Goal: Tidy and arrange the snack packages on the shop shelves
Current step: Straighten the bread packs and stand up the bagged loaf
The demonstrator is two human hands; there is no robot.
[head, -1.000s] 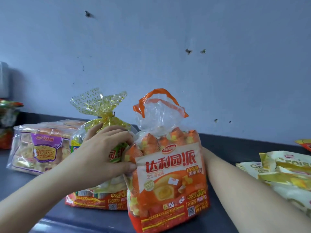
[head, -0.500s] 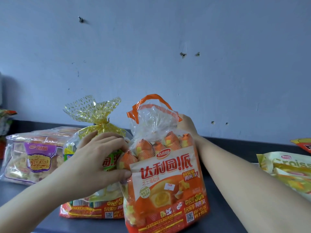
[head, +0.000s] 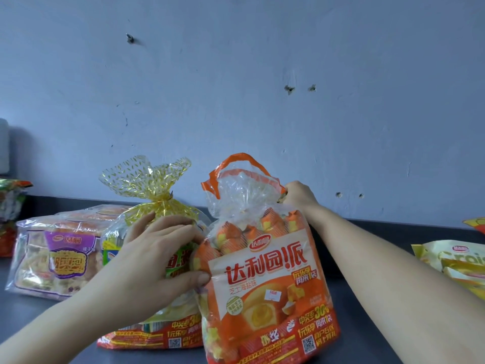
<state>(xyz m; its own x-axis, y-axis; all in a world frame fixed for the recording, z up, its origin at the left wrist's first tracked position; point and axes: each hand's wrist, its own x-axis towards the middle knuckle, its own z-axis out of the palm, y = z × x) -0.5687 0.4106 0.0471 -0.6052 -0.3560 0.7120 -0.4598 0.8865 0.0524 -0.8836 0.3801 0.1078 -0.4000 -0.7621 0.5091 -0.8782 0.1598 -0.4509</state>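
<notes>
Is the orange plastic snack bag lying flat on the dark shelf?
No, the orange bag stands upright, left hand and right hand holding it.

On the orange pie bag point(head: 265, 292) I read 达利园!派 in large red characters, 芝士海盐味 beneath, and 30% low on the right above a QR code. The gold-tied bag point(head: 157, 334) shows 1元乐享 and a QR code on its bottom strip. The purple-labelled bread pack point(head: 60, 258) carries the 达利园 logo; the yellow pack point(head: 462, 261) shows only "Croi".
</notes>
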